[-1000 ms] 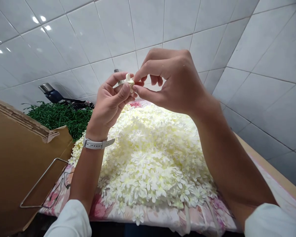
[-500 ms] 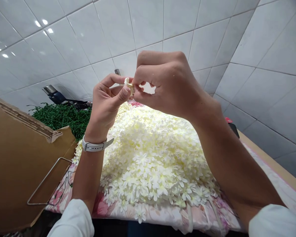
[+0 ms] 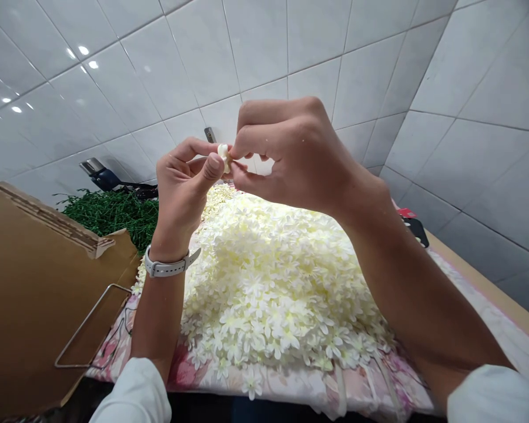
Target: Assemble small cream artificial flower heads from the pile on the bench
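Observation:
Between the thumb and fingers of my left hand [image 3: 187,176] is a small cream-white artificial flower [image 3: 224,155], held up in front of the tiled wall. My right hand [image 3: 286,150] pinches at the flower's right side, its fingertips touching or nearly touching my left fingers. What lies between the right fingertips is too small and covered to make out. Below both hands spreads a large heap of white and pale yellow artificial flowers [image 3: 273,288], lying on a pink floral cloth [image 3: 300,385].
A cardboard box [image 3: 35,294] stands at the left, with a bent metal wire frame [image 3: 77,329] against it. Green plastic stems [image 3: 110,217] lie behind it, near a dark tool with a metal end [image 3: 99,173]. A black object [image 3: 417,229] sits at the right edge.
Both hands have shifted slightly left. The flower has turned in my left fingers, so its petals show more narrowly, while my right fingers stay pinched beside it.

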Demonstrator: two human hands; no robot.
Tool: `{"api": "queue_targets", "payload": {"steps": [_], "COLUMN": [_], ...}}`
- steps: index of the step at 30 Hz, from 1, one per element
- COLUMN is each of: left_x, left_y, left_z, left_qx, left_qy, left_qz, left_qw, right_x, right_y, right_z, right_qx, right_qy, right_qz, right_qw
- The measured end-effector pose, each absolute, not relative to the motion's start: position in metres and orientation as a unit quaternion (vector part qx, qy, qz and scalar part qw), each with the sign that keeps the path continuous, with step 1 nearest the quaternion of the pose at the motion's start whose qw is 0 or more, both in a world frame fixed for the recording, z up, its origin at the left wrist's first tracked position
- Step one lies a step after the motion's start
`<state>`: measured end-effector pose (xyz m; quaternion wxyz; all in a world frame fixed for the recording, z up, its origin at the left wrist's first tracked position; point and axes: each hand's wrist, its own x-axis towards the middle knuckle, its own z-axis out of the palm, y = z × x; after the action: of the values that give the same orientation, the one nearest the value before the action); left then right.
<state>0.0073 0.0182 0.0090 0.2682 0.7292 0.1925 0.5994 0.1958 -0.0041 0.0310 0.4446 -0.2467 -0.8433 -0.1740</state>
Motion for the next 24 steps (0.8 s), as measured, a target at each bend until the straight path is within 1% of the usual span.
{"api": "queue_targets", "payload": {"steps": [7,12,20,24], "left_x": [0.01,0.009,0.005,0.006], "left_y": [0.009,0.009,0.015,0.012], "left_z": [0.009,0.01,0.011,0.012], "left_qx": [0.718,0.725,0.731,0.731], "left_qy": [0.203,0.161,0.207,0.223], "left_qz": [0.592,0.583,0.579,0.575], "left_qw": [0.306,0.33,0.297,0.291], "right_x": [0.196,0.198,0.2,0.2], "right_y": [-0.006,-0.006,-0.004,-0.004], "right_z": [0.032,0.033,0.034,0.035], "right_qx": [-0.243,-0.239,-0.253,-0.258], "right_qy": [-0.841,-0.839,-0.835,-0.832], "right_qz": [-0.189,-0.21,-0.174,-0.206], "right_qw": [0.444,0.441,0.456,0.446]}}
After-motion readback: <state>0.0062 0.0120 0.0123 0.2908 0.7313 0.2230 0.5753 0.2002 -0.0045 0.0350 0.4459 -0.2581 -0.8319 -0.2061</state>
